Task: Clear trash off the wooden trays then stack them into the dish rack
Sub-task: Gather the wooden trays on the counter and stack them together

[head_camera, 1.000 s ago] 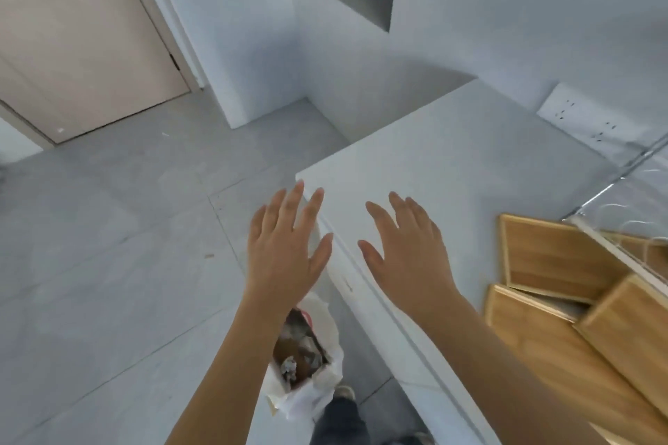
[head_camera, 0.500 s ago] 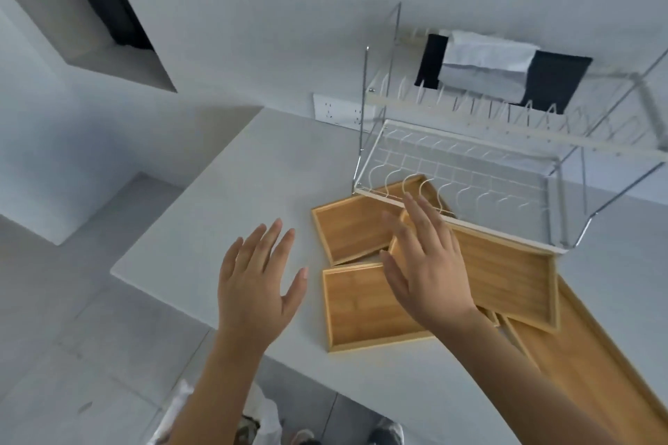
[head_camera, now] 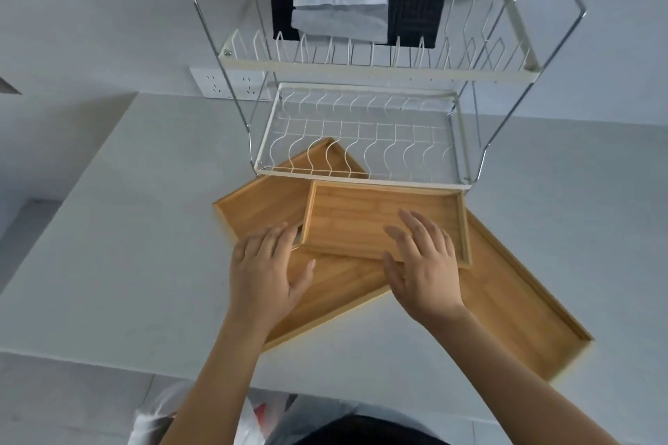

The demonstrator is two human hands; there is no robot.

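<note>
Now both hands flat, fingers spread: left hand (head_camera: 269,269) w/ fingertips at top tray (head_camera: 365,219) left edge, right hand (head_camera: 423,264) over its near edge; rack (head_camera: 361,173) just behind.

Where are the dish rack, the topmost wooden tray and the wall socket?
dish rack (head_camera: 361,175): head view, front rail of the lower shelf.
topmost wooden tray (head_camera: 354,217): head view, bare floor of the tray.
wall socket (head_camera: 213,81): head view, white faceplate.
</note>
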